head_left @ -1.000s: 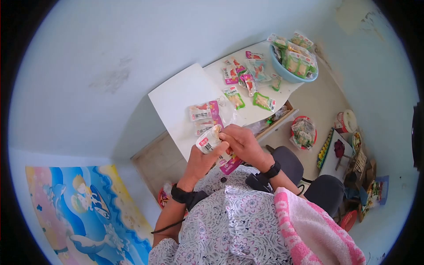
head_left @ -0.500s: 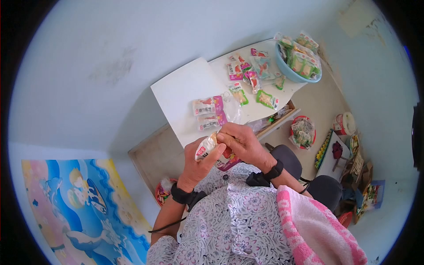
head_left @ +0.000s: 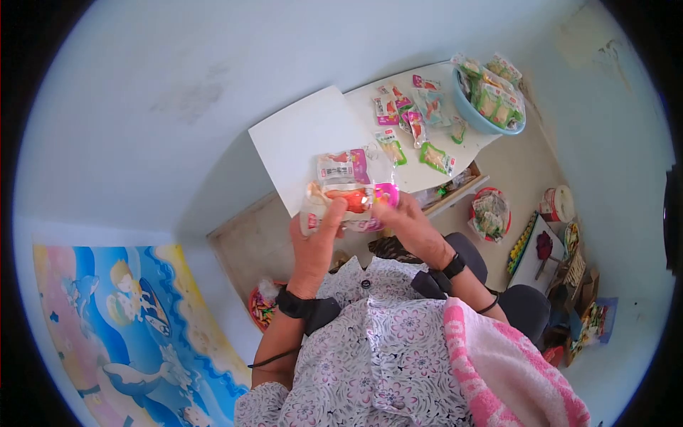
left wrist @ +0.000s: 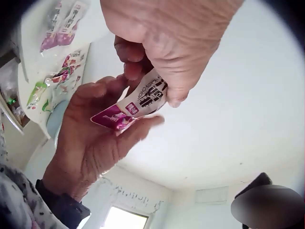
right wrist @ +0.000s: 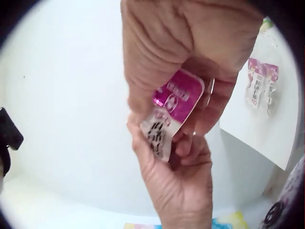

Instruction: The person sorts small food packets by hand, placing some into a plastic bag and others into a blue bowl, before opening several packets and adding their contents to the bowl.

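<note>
Both hands hold a snack pouch (head_left: 350,198), white with a purple end and reddish food showing through its front. My left hand (head_left: 313,250) grips its white end, the thumb lying over the face. At the purple end, my right hand (head_left: 421,233) has thumb and fingers around the edge; the right wrist view shows this purple part (right wrist: 185,95) between them. White pouch back with black lettering (left wrist: 145,98) faces the left wrist camera. Just beyond, another purple-and-white pouch (head_left: 341,165) lies on the white table (head_left: 295,132) beside clear plastic.
Several small purple and green snack packs (head_left: 437,158) are spread over the table's right part. A blue basin (head_left: 466,114) full of green packs stands at its far right corner. Below is a part-open drawer (head_left: 462,191); a red basket (head_left: 506,213) sits on the floor.
The pouch has moved from close to the chest out over the table edge, and its face with the reddish food has turned up toward the head camera. Both hands moved with it.
</note>
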`<state>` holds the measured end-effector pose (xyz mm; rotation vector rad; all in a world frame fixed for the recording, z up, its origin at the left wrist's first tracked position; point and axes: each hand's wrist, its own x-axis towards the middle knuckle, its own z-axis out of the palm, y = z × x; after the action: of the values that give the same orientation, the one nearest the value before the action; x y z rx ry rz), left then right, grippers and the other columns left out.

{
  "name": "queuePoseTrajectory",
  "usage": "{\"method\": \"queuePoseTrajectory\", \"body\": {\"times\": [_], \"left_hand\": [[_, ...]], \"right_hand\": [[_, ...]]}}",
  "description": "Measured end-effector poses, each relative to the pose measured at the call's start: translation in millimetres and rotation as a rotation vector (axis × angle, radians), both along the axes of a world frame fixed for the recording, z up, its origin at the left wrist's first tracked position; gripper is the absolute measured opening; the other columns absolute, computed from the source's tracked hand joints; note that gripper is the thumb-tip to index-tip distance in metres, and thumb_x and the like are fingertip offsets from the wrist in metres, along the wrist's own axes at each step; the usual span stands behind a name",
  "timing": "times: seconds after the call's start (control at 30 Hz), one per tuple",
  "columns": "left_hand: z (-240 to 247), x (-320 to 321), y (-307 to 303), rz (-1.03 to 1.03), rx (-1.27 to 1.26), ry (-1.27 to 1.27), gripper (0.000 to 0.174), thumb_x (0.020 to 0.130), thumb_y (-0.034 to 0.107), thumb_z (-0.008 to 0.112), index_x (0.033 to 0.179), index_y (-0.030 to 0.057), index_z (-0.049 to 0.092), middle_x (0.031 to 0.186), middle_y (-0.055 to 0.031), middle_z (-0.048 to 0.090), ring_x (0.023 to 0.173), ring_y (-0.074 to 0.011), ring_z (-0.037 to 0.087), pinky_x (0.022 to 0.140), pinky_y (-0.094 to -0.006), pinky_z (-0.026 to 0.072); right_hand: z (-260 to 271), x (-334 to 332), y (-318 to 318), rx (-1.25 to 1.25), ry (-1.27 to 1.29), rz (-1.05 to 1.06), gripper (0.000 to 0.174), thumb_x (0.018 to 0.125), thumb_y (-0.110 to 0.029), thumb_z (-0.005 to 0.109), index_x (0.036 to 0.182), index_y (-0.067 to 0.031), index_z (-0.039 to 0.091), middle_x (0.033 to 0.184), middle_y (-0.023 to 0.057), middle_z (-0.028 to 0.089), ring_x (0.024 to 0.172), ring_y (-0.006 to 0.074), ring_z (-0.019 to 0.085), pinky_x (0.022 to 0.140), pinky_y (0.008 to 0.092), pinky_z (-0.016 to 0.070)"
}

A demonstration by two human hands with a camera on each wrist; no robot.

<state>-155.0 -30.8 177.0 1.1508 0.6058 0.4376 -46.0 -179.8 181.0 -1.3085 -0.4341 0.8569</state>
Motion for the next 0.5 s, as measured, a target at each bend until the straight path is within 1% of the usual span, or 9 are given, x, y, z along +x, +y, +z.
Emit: {"method": "queuePoseTrajectory", "body": {"times": [0.03,0.13,0.17,0.23,0.33,0.37,0.47,0.5], "left_hand": [[-2,1,-1,-0.04,-0.003,0.001,0.024,0.09,0.023,0.074,0.103,0.0035,0.069,0.081,0.0008,0.067,0.064,-0.0052,0.058,0.055,-0.0213,0.0461],[-12,6,5,-0.217,0.021,-0.015,0.028,0.089,0.023,0.075,0.107,0.0018,0.069,0.083,0.0001,0.067,0.068,-0.0058,0.06,0.059,-0.0218,0.048],[-15,6,10,-0.281,0.034,-0.023,0.029,0.089,0.022,0.075,0.108,0.0011,0.069,0.084,-0.0001,0.068,0.07,-0.0061,0.06,0.061,-0.022,0.0488],[-7,-1,15,-0.384,0.076,0.024,0.03,0.089,0.022,0.075,0.109,0.0005,0.069,0.087,-0.0002,0.068,0.074,-0.0058,0.061,0.065,-0.0221,0.0489],[-5,-10,23,-0.589,0.185,0.149,0.03,0.088,0.02,0.076,0.109,0.0,0.068,0.089,-0.0007,0.069,0.079,-0.0057,0.061,0.07,-0.023,0.0488],[-5,-12,24,-0.664,0.23,0.197,0.03,0.087,0.019,0.076,0.109,-0.0001,0.068,0.09,-0.0008,0.069,0.08,-0.0058,0.06,0.071,-0.0235,0.0487],[-3,-22,18,-0.7,0.333,0.249,0.03,0.087,0.018,0.076,0.109,0.0002,0.068,0.09,-0.0036,0.069,0.082,-0.0069,0.061,0.074,-0.0251,0.0488],[-7,-27,14,-0.685,0.355,0.229,0.031,0.087,0.019,0.076,0.11,-0.0001,0.068,0.089,-0.0035,0.069,0.081,-0.0067,0.06,0.072,-0.0251,0.049]], "right_hand": [[7,-1,5,-0.011,0.102,0.028,0.039,0.091,-0.027,0.073,0.119,-0.0018,0.064,0.098,0.0029,0.069,0.085,0.0085,0.062,0.074,0.026,0.053],[14,8,-1,-0.159,0.101,0.006,0.037,0.087,-0.022,0.078,0.116,-0.003,0.066,0.093,0.0005,0.069,0.079,0.0076,0.061,0.068,0.0233,0.0513],[10,11,-7,-0.143,0.06,0.034,0.036,0.086,-0.021,0.079,0.114,-0.0025,0.067,0.093,0.0004,0.069,0.079,0.0073,0.061,0.069,0.0233,0.0511],[-5,17,-18,-0.108,-0.018,0.095,0.034,0.085,-0.02,0.08,0.111,-0.0014,0.069,0.093,0.0,0.07,0.079,0.0066,0.061,0.071,0.0234,0.0508],[-16,15,-27,-0.221,-0.171,0.158,0.032,0.084,-0.019,0.081,0.108,0.0006,0.071,0.094,-0.0005,0.071,0.081,0.0057,0.06,0.073,0.0245,0.051],[-15,12,-28,-0.214,-0.139,0.171,0.032,0.084,-0.018,0.08,0.108,0.0008,0.071,0.094,-0.0005,0.071,0.081,0.0056,0.059,0.074,0.0249,0.0509],[-13,2,-33,-0.21,-0.083,0.214,0.032,0.085,-0.018,0.079,0.109,0.0011,0.071,0.093,-0.0003,0.072,0.081,0.0053,0.058,0.074,0.026,0.0506],[-16,-2,-35,-0.223,-0.082,0.228,0.032,0.085,-0.018,0.079,0.109,0.001,0.071,0.093,-0.0002,0.072,0.081,0.0053,0.058,0.074,0.0263,0.0506]]}}
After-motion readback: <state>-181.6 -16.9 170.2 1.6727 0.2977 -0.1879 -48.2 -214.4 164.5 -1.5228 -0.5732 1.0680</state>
